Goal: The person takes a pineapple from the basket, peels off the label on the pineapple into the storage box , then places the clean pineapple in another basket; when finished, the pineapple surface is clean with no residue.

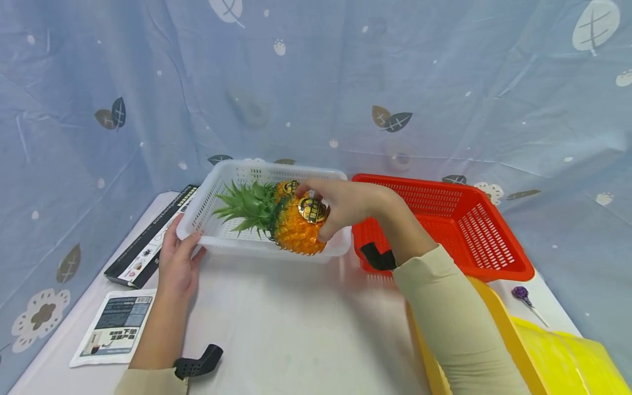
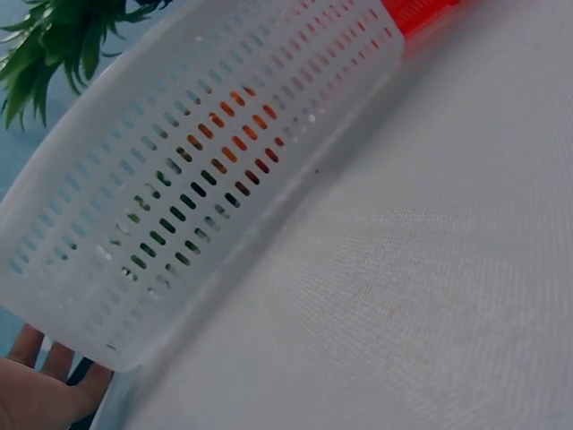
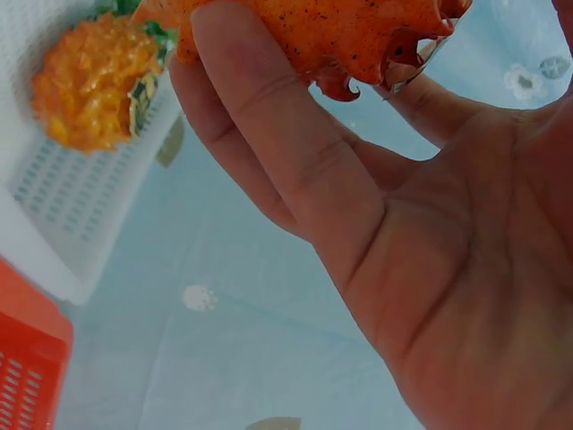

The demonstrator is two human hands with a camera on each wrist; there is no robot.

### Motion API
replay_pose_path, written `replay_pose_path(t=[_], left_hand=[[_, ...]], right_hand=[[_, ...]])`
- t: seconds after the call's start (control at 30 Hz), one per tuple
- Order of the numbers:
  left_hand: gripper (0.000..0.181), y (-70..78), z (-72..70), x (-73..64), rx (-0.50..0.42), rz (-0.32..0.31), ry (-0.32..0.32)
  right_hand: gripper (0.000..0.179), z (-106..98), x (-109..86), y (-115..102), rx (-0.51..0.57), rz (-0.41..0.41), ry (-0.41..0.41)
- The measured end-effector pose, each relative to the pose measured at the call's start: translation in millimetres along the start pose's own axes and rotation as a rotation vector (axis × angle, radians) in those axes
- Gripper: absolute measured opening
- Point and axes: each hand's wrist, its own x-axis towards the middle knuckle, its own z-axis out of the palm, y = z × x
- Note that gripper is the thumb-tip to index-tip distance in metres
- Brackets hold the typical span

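Observation:
My right hand (image 1: 353,203) grips a toy-like pineapple (image 1: 295,233) by its orange body, thumb on one side and fingers on the other. Its green leaves point left, and a black and gold label shows on the body. The fruit is held over the white perforated basket (image 1: 266,248). A second pineapple (image 3: 89,85) lies inside that basket, partly hidden behind the first in the head view. At the basket's left front corner, my left hand (image 1: 179,269) holds the rim, with the thumb near the top edge and fingertips (image 2: 58,360) against the outer wall.
Right of the white basket stands a red basket (image 1: 436,222). A yellow container (image 1: 494,312) and a shiny yellow packet (image 1: 568,356) are at front right, near a purple-topped tool (image 1: 521,293). A black and white box (image 1: 153,241) and a flat packet (image 1: 116,326) lie at left.

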Motion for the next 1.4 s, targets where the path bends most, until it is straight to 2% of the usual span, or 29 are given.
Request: replay_pose_path(t=[0.23,0.37,0.53,0.77,0.87,1.0,1.2,1.4], left_hand=[[0.061,-0.7,0.9,1.3,-0.005,0.003,0.008],[0.061,-0.6,0.5,1.1,-0.019,-0.001,0.014],[0.060,0.5,-1.2,0.4,-0.014,0.014,-0.009],[0.064,1.5,-10.5,-0.7,0.000,0.016,-0.048],[0.065,1.3,-12.5,-0.3,-0.021,0.011,-0.072],[0.065,1.6,-15.2,0.2,-0.032,0.009,-0.099],[0.066,2.2,-18.4,1.3,0.004,-0.010,-0.116],[0.068,1.7,-22.6,1.4,-0.008,0.001,-0.139]], right_hand=[[0.076,15,-16.1,-4,-0.057,-0.087,-0.011],[0.077,24,-26.9,-5,-0.069,-0.101,-0.014],[0.077,32,-39.8,-3,-0.063,-0.059,-0.014],[0.075,45,-52.9,1,-0.071,-0.015,-0.036],[0.074,51,-58.5,3,-0.086,0.005,-0.034],[0.073,57,-63.5,7,-0.107,0.005,-0.038],[0.072,64,-69.1,13,-0.126,-0.013,-0.065],[0.073,73,-71.0,23,-0.116,0.010,-0.096]])
